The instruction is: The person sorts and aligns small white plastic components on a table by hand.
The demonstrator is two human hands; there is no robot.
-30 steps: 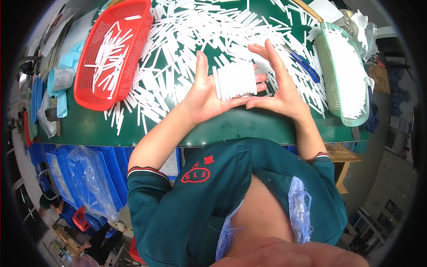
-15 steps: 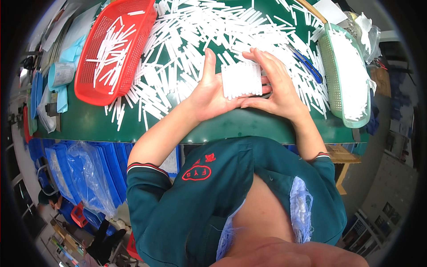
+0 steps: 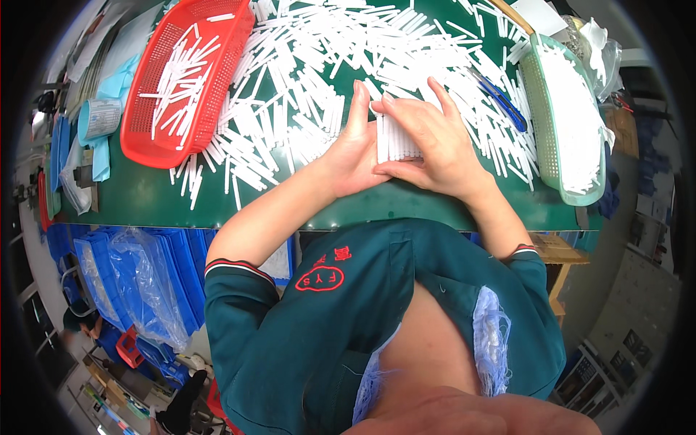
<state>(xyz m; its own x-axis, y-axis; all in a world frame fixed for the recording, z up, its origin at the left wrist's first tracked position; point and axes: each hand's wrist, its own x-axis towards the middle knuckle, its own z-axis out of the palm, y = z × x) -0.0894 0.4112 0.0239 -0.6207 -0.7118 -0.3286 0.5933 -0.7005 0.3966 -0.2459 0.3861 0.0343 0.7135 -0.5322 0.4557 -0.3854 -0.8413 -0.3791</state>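
Note:
A row of slim white sticks (image 3: 391, 141), lined up side by side, lies between my two hands over the near part of the table. My left hand (image 3: 349, 163) cradles the row from the left and below, its thumb pointing up. From the right, my right hand (image 3: 441, 148) curves over the row, thumb along the near ends and fingers at the far ends, hiding part of it. Around and beyond my hands spreads a heap of loose white sticks (image 3: 312, 65) on the green tabletop (image 3: 152, 199).
A red plastic basket (image 3: 138, 134) with some sticks stands at the left. At the right is a pale green basket (image 3: 549, 156) full of white sticks. Near it a blue cutter knife (image 3: 502, 100) lies on the heap. Blue crates (image 3: 170, 261) stand below the table; a person sits at far lower left.
My right hand has moved left and closed over the row of sticks, covering more of it. My left hand has shifted slightly to the right.

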